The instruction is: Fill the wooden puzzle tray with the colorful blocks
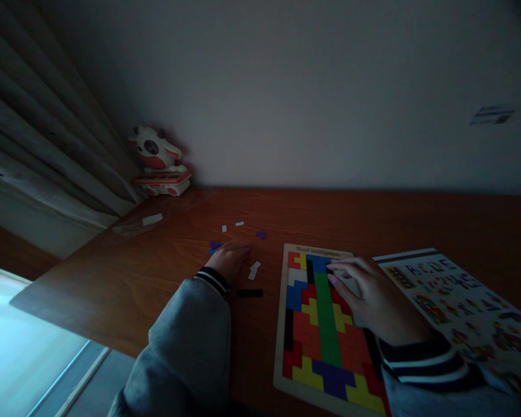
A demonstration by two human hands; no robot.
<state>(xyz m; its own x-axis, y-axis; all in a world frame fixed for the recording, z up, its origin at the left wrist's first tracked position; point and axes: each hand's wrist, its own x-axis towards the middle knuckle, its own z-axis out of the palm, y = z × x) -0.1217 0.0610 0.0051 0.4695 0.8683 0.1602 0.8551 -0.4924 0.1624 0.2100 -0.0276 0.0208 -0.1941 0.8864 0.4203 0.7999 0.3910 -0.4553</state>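
Note:
A wooden puzzle board point(278, 347) lies on the table, filled with red, yellow, blue, black, orange and purple pieces and a long green strip point(327, 313) down its middle. Over its upper right part is my right hand point(362, 292), thumb and fingertips close together near a black piece; anything between them is too small to make out. My left hand point(231, 259) rests on the table left of the board, its fingers dim and partly hidden, beside blue and purple pieces point(215, 246). White pieces point(254, 270) and a black strip point(249, 293) lie near it.
A printed pattern sheet point(455, 289) lies right of the board. A purple piece point(261, 234) and small white pieces point(239, 223) are farther back. At the back left stands a cow toy point(160, 162), near a clear bag point(141, 223) and a curtain point(39, 127).

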